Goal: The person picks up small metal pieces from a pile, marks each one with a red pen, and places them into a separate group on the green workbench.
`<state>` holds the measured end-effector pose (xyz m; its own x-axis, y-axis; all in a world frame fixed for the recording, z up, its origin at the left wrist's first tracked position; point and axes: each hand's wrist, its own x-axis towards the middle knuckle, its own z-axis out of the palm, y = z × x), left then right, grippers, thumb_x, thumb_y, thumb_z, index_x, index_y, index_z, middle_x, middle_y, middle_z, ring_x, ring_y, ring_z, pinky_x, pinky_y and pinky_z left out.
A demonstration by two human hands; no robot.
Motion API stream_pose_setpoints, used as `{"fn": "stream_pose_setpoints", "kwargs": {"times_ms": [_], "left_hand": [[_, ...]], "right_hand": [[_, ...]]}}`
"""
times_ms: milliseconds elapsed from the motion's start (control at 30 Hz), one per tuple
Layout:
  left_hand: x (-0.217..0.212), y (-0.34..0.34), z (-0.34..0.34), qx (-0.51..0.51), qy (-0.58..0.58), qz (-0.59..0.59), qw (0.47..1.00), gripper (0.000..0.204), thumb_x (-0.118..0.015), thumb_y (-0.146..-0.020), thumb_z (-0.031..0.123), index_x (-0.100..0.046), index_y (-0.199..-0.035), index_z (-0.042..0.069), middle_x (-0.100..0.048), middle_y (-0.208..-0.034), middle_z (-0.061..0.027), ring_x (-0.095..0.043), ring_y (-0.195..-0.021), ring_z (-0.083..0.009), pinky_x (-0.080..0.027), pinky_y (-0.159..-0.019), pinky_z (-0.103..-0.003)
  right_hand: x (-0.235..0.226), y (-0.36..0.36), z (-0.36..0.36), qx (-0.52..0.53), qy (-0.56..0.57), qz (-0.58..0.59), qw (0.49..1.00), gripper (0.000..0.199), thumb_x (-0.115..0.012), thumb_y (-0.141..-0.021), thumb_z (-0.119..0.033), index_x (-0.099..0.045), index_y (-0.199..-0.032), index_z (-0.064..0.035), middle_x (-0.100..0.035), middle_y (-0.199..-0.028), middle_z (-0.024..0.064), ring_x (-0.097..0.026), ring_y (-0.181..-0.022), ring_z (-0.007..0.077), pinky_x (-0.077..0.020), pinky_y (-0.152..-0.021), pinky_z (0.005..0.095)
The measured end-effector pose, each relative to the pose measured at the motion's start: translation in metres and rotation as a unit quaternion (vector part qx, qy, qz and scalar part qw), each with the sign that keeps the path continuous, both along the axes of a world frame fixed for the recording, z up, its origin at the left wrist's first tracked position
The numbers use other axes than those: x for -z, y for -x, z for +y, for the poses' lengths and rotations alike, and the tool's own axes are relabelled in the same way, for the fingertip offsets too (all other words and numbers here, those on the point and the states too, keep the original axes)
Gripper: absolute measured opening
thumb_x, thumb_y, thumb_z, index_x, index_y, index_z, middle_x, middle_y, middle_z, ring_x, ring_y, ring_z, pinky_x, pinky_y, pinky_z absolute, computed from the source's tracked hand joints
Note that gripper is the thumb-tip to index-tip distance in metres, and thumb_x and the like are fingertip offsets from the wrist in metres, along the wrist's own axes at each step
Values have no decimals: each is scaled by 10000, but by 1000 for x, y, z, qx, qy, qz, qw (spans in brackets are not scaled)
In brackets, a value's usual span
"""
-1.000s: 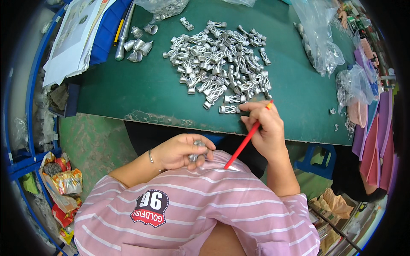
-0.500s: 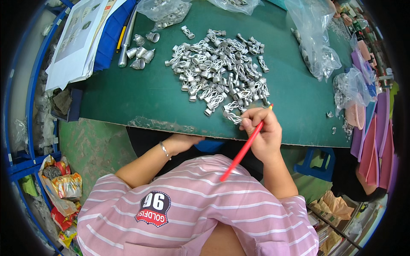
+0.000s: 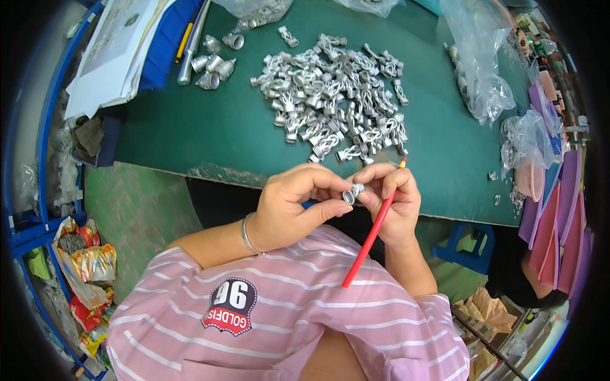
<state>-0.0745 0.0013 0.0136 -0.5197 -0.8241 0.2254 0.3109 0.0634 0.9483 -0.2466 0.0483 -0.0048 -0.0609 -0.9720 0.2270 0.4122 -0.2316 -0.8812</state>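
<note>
A small silvery metal part with a ringed end (image 3: 349,196) is pinched between the fingertips of both hands, just in front of the table's near edge. My left hand (image 3: 298,198), with a bangle at the wrist, grips it from the left side. From the right, my right hand (image 3: 397,206) holds the same part by thumb and finger. A long red pencil-like stick (image 3: 365,249) with a yellow tip also rests in my right hand, slanting down toward my shirt. Beyond the hands lies a heap of similar twisted-loop metal parts (image 3: 330,95).
On the green table (image 3: 171,133), several silvery cone-shaped caps (image 3: 213,65) lie at the left beside a metal rod (image 3: 192,47). Papers (image 3: 114,57) lean on a blue bin (image 3: 162,54). Clear plastic bags (image 3: 476,70) sit at the right. A blue stool (image 3: 467,247) stands below.
My left hand has come up from below the table edge to meet the right. The right hand has drawn a metal part away from the heap, still keeping the red stick.
</note>
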Motion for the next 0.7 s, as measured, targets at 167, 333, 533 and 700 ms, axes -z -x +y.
{"fn": "stream_pose_setpoints", "kwargs": {"times_ms": [167, 333, 533, 700], "left_hand": [[2, -4, 2, 26, -105, -9, 994, 218, -611, -775, -76, -546, -982, -55, -567, -867, -110, -603, -717, -144, -497, -633, -232], [2, -2, 0, 53, -279, -13, 959, 191, -559, -846, 21, -534, -1019, -56, -600, -843, -104, -615, -683, -143, -522, -625, -249], [1, -5, -11, 147, -461, 99, 870, 308, -405, -945, 204, -516, -1105, -35, -582, -857, -73, -625, -723, -165, -537, -616, -266], [-6, -11, -11, 92, -462, 135, 872, 300, -385, -949, 198, -453, -1145, -19, -525, -833, -51, -591, -712, -148, -504, -568, -253]], "right_hand": [[-5, -1, 2, 124, 69, 151, 978, 343, -645, -716, 113, -357, -804, -51, -532, -984, 196, -596, -887, 234, -526, -743, 315], [-9, -7, 0, 181, 148, 192, 953, 383, -699, -687, 75, -359, -792, -65, -577, -937, 187, -603, -807, 224, -505, -679, 305], [-25, -8, -5, 118, 212, 321, 916, 335, -703, -697, 33, -385, -730, -68, -637, -872, 160, -616, -730, 261, -488, -624, 319], [-15, 4, -28, 188, 154, 459, 854, 223, -639, -698, 93, -457, -700, -38, -634, -830, 133, -568, -656, 232, -436, -592, 311]]}}
